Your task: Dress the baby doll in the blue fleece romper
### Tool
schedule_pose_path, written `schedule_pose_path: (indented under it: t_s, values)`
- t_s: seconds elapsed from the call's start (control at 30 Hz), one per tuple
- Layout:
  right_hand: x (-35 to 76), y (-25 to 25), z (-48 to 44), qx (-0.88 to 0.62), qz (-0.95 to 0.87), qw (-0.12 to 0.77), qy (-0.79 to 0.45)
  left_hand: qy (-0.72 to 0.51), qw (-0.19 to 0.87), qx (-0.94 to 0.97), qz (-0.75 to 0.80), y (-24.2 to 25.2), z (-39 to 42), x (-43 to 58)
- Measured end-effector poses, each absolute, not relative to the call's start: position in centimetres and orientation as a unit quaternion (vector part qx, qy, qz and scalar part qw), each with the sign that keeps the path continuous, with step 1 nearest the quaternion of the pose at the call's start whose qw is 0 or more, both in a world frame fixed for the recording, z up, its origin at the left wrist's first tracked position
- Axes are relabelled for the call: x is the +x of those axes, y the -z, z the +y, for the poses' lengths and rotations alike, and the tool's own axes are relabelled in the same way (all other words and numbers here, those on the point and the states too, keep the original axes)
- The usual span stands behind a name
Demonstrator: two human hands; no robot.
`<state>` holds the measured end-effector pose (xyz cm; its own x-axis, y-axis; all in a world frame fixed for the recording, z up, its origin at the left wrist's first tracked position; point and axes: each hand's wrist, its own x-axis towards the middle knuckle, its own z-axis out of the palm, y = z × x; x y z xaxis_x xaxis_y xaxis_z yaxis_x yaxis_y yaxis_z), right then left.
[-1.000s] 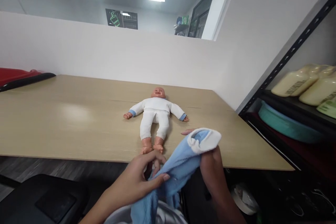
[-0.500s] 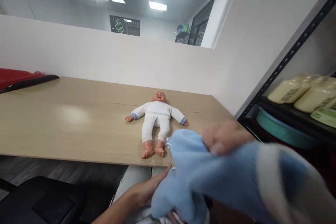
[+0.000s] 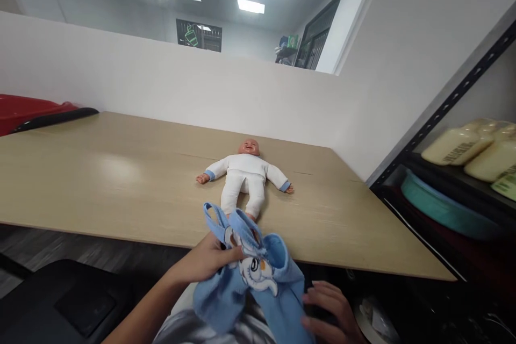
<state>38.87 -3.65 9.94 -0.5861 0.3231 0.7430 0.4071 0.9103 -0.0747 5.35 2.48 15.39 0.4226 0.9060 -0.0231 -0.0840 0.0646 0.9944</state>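
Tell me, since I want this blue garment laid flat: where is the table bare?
Widest bare stretch of the table: left of the doll, up to the red object at the far left. A narrower patch lies between doll and shelf. Crowded: the near edge at the doll's feet, where the left hand grips the blue garment.

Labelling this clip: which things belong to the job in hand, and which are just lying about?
In use: blue garment, gripped by left hand, right hand at its edge; doll just beyond.
Lying about: red object, cream bottles, teal basin, black chair.
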Motion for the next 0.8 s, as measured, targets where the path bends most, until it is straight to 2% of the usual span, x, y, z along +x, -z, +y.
schedule_pose_path:
  t_s: [0.1,0.17,0.3,0.47,0.67,0.8]
  values:
    - [37.4,-10.5,-3.3,-0.289,-0.830,0.476,-0.038,-0.345,0.557,0.656,0.374,-16.6,2.9,5.4]
    - [34.9,-12.4,-3.0,-0.324,-0.809,0.483,-0.087,-0.315,0.509,0.713,0.366,-17.3,2.9,5.5]
    - [30.4,-17.0,-1.2,-0.351,-0.838,0.371,-0.189,-0.276,0.481,0.756,0.348,-18.4,2.7,5.0]
    - [30.7,-19.3,1.1,-0.410,-0.787,0.407,-0.216,-0.354,0.449,0.768,0.289,-18.6,2.5,2.8]
    - [30.9,-21.8,0.0,-0.356,-0.859,0.310,-0.201,-0.412,0.391,0.786,0.244,-19.1,2.6,2.3]
    - [28.2,-20.9,-1.3,-0.359,-0.877,0.239,-0.212,-0.412,0.410,0.775,0.247,-18.7,2.5,2.5]
